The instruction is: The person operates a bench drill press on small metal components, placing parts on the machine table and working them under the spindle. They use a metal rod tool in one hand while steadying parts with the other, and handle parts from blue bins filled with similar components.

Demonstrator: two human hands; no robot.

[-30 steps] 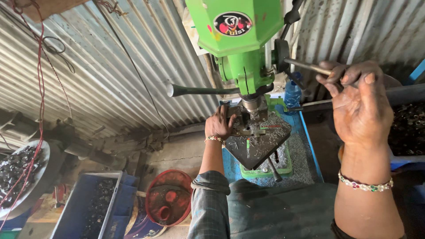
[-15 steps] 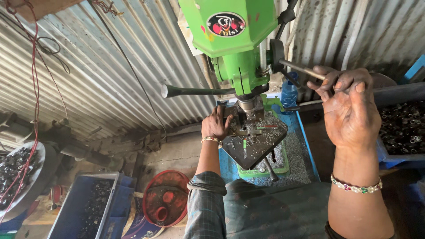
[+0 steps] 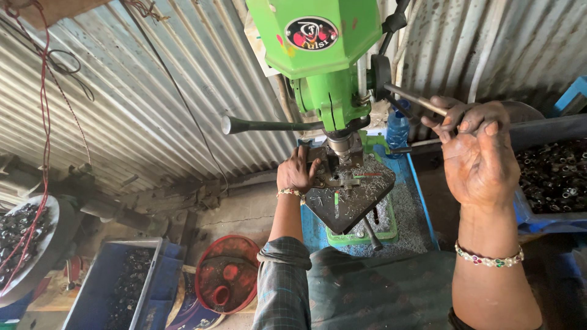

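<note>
A green bench drill press stands in front of me, its chuck just above a dark work table strewn with metal shavings. My left hand rests on the left edge of that table, fingers on a small metal part under the chuck. My right hand is raised at the right, fingers curled around the steel feed lever of the press. Another lever sticks out to the left.
Corrugated metal sheets form the wall behind. A blue crate of small dark parts and a red round tin sit at lower left. A blue tray of dark metal pieces is at the right, a round pan of parts far left.
My right hand has moved down and slightly left with the feed lever. The left hand stays at the part on the table.
</note>
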